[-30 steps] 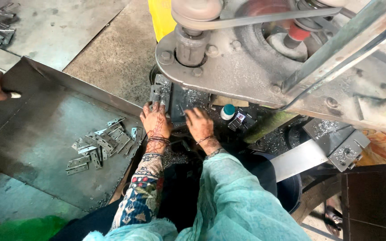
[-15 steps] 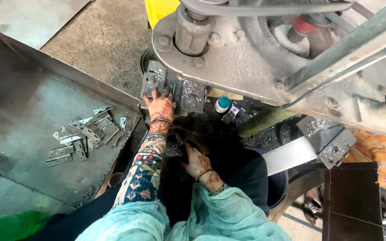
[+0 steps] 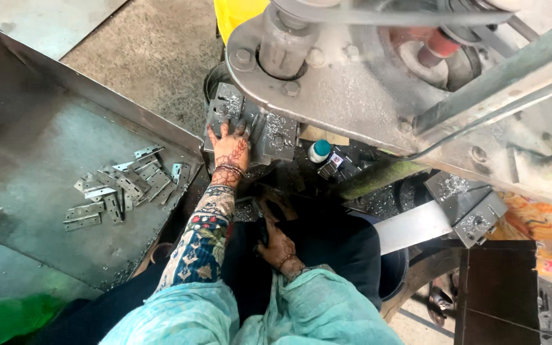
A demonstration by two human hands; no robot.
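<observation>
My left hand reaches forward and lies flat, fingers spread, on the grey metal die plate under the press machine. I see nothing gripped in it. My right hand is drawn back low over my dark lap, fingers curled downward beside some dark metal bits; whether it holds one is hidden. Both wrists wear bangles, and the left arm has a patterned sleeve.
A pile of small flat metal hinge plates lies on the sloping steel tray to my left. A small teal-capped bottle stands by the die. A shiny metal strip juts out on the right, near a dark bin.
My right hand has pulled back from the die area to my lap. My left hand has slid forward onto the die plate. The view has shifted closer.
</observation>
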